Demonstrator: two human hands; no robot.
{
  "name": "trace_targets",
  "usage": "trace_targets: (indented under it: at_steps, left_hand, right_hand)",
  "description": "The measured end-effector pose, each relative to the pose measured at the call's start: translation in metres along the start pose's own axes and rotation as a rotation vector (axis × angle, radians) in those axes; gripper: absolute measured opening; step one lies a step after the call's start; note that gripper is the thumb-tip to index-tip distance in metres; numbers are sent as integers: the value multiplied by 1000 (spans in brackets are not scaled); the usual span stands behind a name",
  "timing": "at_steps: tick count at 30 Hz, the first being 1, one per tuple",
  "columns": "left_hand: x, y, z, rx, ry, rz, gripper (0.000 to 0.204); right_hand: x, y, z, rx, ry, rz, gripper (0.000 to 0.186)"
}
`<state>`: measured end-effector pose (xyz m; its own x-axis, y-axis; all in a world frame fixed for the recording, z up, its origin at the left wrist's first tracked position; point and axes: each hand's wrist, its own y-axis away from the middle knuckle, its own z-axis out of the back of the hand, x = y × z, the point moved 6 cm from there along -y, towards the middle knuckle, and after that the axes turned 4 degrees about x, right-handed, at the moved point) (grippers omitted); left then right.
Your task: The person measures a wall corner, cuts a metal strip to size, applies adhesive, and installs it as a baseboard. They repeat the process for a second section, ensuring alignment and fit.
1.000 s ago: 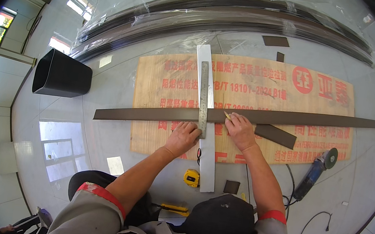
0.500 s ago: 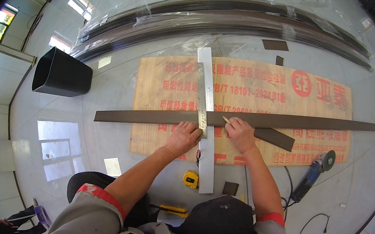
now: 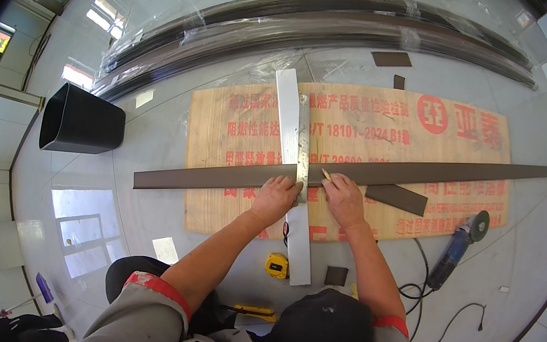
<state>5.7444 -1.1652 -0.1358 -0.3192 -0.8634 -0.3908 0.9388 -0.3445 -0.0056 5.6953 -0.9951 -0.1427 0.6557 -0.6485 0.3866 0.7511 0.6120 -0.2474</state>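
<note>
A long dark brown strip (image 3: 420, 171) lies crosswise over a wooden board (image 3: 212, 211) with red print. Across the strip rests a metal ruler (image 3: 305, 133), and under the strip runs a white bar (image 3: 303, 245). My left hand (image 3: 276, 197) is closed at the ruler's near end, its fingers pressing there against the brown strip. Just right of the ruler, my right hand (image 3: 345, 201) pinches a pencil (image 3: 326, 175) with its tip at the strip. A shorter brown piece (image 3: 397, 197) lies partly beneath the long strip.
An angle grinder (image 3: 456, 251) with its cord lies at right. Near my knees are a yellow tape measure (image 3: 277, 265), a yellow-handled tool (image 3: 255, 312) and a small brown offcut (image 3: 336, 276). A black bin (image 3: 81, 121) stands left; wrapped long strips (image 3: 349, 31) lie at the back.
The ruler's far end has swung right, away from the white bar's far end. My left hand stays at its near end, and the pencil remains beside it in my right hand. The view has shifted slightly.
</note>
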Motion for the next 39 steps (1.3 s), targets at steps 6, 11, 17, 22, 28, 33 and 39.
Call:
trace_targets:
  at_steps: [6, 11, 17, 22, 28, 33, 39]
  left_hand:
    - [1, -12, 19, 18, -16, 39, 46]
    - [12, -5, 13, -23, 16, -5, 46]
    - [8, 2, 7, -102, 27, -48, 34]
    - [6, 3, 10, -176, 47, -37, 28]
    - [7, 0, 13, -157, 59, 0, 31]
    - [11, -10, 12, -37, 70, 126, 44]
    - [13, -10, 8, -15, 18, 28, 49]
  right_hand:
    - [-5, 3, -3, 15, 18, -18, 16]
    - [-2, 0, -2, -7, 14, -9, 17]
    - [-3, 0, 2, -7, -8, -25, 18]
    - [-3, 0, 4, -8, -2, -17, 17]
    - [-2, -1, 3, -5, -15, -25, 17]
    - [-4, 1, 2, -15, -14, -25, 18]
    - [-5, -1, 0, 8, -25, -42, 21]
